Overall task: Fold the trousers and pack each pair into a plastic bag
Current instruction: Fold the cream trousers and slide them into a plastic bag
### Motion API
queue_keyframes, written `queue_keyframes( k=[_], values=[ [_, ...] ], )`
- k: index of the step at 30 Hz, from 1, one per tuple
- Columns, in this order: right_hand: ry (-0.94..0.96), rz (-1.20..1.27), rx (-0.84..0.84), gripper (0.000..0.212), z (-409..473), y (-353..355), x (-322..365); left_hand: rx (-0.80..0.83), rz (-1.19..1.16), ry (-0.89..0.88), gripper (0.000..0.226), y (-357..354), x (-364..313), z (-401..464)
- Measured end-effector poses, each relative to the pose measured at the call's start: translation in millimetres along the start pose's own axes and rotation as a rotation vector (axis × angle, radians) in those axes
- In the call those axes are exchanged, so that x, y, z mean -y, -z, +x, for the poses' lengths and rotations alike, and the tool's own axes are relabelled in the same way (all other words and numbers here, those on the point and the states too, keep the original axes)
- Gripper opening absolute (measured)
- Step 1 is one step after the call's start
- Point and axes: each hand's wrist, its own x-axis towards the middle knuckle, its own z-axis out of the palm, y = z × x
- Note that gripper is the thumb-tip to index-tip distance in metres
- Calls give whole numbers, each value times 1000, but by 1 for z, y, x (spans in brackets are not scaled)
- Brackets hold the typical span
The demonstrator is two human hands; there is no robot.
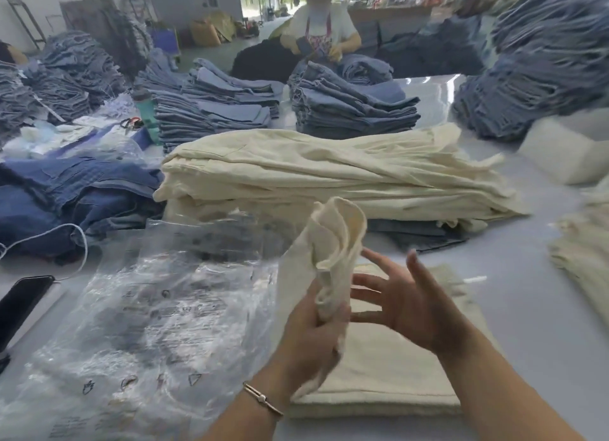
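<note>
the left hand (316, 328) gripped a bunched end of cream trousers (379, 368) lying part-folded at the table's (543, 309) near edge, beside clear plastic bags (148, 309). the right hand (405, 299) hovered with fingers spread, holding nothing. the cloth looked soft and floppy, probably best held at a folded edge.

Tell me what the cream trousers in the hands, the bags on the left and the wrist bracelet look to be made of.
Cream trousers: matte woven cloth, probably cotton or linen blend; soft folds, visible stitched seam.
Bags: thin clear plastic film, glossy; crinkles, glare, print showing on it.
Bracelet: looks like metal, pale gold or rose tone with slight shine; too small to be sure.
</note>
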Motion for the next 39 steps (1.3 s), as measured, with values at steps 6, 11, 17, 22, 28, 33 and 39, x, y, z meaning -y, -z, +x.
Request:
queue_keyframes(
  k=[6, 11, 17, 22, 28, 33, 39],
  values=[
    [-233, -273, -605, 17, -53, 56, 4, 451, 649, -39, 39, -63, 35, 2],
    [-151, -129, -713, 22, -80, 85, 22, -89, 1017, -197, 20, -36, 50, 10],
    [-196, -363, -894, 27, -90, 139, 22, 66, 1362, 64, 47, -26, 87, 9],
    [-463, -1003, -949, 65, -83, 157, -6, 217, 1441, 199, 54, -34, 112, 10],
    [36, -1750, -979, 98, -65, 134, -18, -179, 1240, -155, 57, -33, 93, 30],
    [-5, -1930, -431, 69, -49, 133, -53, -313, 616, 375, 77, -27, 91, 76],
    [75, -1916, -544, 42, -45, 126, -62, -320, 515, 505, 84, -15, 101, 111]
  ],
)
